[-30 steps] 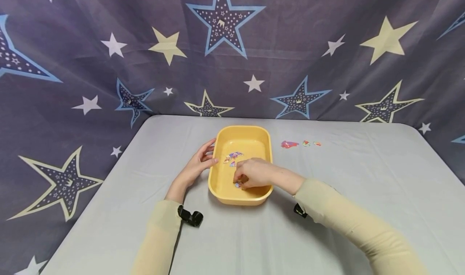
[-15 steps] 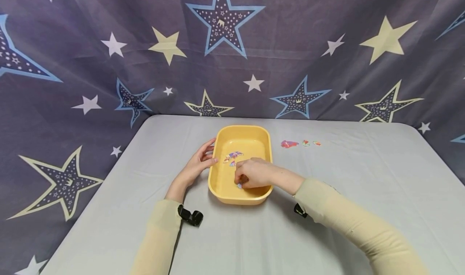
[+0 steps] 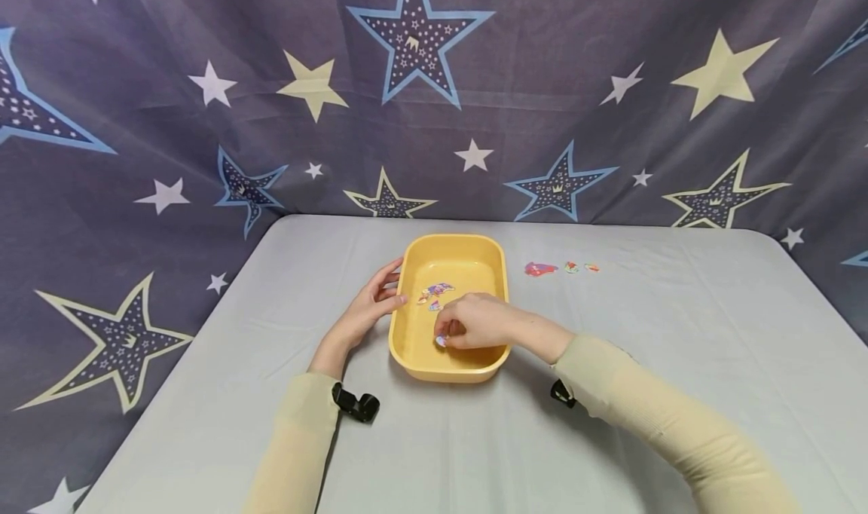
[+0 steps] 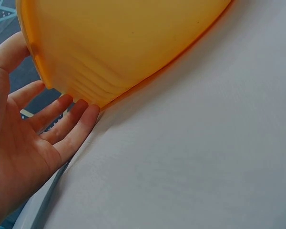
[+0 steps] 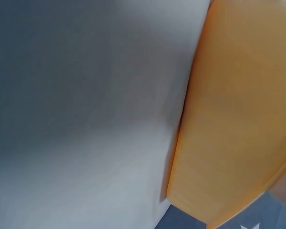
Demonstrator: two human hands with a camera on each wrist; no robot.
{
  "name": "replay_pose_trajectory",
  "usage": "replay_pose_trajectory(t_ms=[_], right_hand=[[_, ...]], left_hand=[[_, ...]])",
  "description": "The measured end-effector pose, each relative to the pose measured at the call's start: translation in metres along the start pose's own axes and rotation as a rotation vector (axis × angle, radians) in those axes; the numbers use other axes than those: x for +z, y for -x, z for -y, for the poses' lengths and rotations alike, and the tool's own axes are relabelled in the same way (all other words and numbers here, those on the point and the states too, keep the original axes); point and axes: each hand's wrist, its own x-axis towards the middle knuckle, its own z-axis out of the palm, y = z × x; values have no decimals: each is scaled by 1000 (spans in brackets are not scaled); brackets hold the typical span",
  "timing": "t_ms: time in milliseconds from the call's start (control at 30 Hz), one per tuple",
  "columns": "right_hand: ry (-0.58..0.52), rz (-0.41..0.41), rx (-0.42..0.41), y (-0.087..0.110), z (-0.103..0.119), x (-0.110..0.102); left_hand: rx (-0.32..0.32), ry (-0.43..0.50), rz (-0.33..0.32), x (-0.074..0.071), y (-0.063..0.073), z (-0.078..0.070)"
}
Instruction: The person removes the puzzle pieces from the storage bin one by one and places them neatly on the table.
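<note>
A yellow plastic basin stands on the table. My left hand holds its left side, with the thumb over the rim and the fingertips against the outer wall, as the left wrist view shows. My right hand reaches over the right rim into the basin. Its thumb and fingers pinch a small flat colourful cut-out close over the basin floor. A few more flat cut-outs lie farther back on that floor. The right wrist view shows mostly the basin's outer wall.
On the grey-covered table, right of the basin, lie a pink-red cut-out and two smaller ones, a round one and an orange one. Behind the table's far edge hangs a dark curtain with stars.
My right hand has lifted slightly and shifted a little left, with the small cut-out now showing between its fingertips. The left hand and the basin have stayed in place.
</note>
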Motion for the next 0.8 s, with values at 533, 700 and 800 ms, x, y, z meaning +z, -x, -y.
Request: replay_pose_trajectory(t_ms=[533,700,800], right_hand=[[-42,-132,-96,8,0,-6],[-69,-144,-93,12,-2,-8],[-92,-154,-78,15,-5,-10]], left_hand=[[-7,3,-5,0,-1,2],[-11,8,-7,0,-1,3],[-10,10,-8,0,-1,2]])
